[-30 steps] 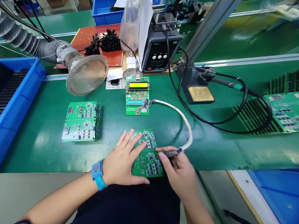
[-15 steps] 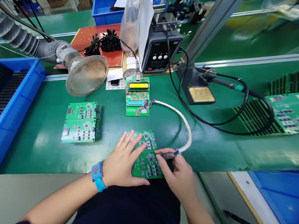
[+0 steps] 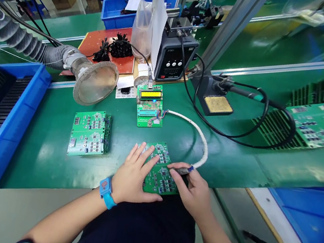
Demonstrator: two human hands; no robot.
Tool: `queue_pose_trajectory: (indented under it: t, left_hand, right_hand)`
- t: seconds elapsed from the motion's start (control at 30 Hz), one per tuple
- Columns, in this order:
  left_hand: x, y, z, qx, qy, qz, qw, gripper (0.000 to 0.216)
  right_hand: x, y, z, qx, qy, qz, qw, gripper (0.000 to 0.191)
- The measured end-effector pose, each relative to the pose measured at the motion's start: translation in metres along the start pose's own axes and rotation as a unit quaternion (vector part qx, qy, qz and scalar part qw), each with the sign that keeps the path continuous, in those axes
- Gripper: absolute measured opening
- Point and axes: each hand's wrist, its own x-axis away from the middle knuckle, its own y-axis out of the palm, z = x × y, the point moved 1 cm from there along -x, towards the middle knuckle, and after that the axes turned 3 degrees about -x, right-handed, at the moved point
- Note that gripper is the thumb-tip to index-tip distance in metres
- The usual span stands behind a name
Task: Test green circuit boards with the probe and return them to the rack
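Observation:
My left hand (image 3: 136,174) lies with fingers spread across the left part of a green circuit board (image 3: 160,179) at the table's near edge. A blue wrist strap (image 3: 107,192) is on that wrist. Pinched in my right hand (image 3: 197,189) is a grey probe connector (image 3: 181,170), its tip at the board's right side; the exact contact is hidden by the fingers. A white sleeved cable (image 3: 204,139) runs from it to a programmer board (image 3: 150,111) with a lit yellow display and a blue light. Left of my hands sits a stack of circuit boards (image 3: 89,132).
A fume extraction hood (image 3: 96,83) hangs at left above the table, beside a blue tray (image 3: 36,84) of boards. Behind stand a soldering station (image 3: 175,59) and an iron holder (image 3: 215,101) with looping black cable. More circuit boards (image 3: 320,123) stand at right.
A blue light now shows on the programmer board below its display. The view has shifted very slightly; both hands keep their places on the circuit board.

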Motion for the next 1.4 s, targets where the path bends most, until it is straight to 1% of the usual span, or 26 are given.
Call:
queue_pose_trajectory:
  t: [0.1,0.27,0.43,0.7,0.97,1.2,1.4]
  left_hand:
    - [-0.001,-0.001,0.0,0.004,-0.01,-0.007,1.0,0.108]
    - [-0.003,-0.002,-0.001,0.018,-0.034,-0.015,0.999,0.124]
    - [-0.006,-0.002,-0.002,0.022,-0.041,-0.026,0.999,0.133]
    - [-0.01,-0.003,0.001,0.005,-0.05,-0.053,0.997,0.133]
    - [-0.009,-0.002,-0.001,0.016,-0.049,-0.047,0.998,0.131]
    - [-0.011,-0.004,0.001,0.004,-0.052,-0.061,0.997,0.13]
    - [-0.011,-0.005,0.001,0.007,-0.052,-0.058,0.997,0.13]
  right_hand:
    - [-0.001,0.0,-0.001,0.001,0.004,0.003,1.0,0.009]
    - [-0.002,0.0,-0.004,-0.004,0.01,0.006,1.0,0.009]
    - [-0.002,-0.001,-0.005,-0.005,0.013,0.009,1.0,0.009]
    - [0.0,0.0,-0.002,-0.013,0.016,0.006,1.0,0.007]
    - [-0.001,0.001,0.0,-0.013,0.011,0.006,1.0,0.008]
    - [-0.001,0.001,0.0,-0.015,0.01,0.007,1.0,0.007]
    - [0.0,0.001,0.0,-0.019,0.011,0.007,1.0,0.007]
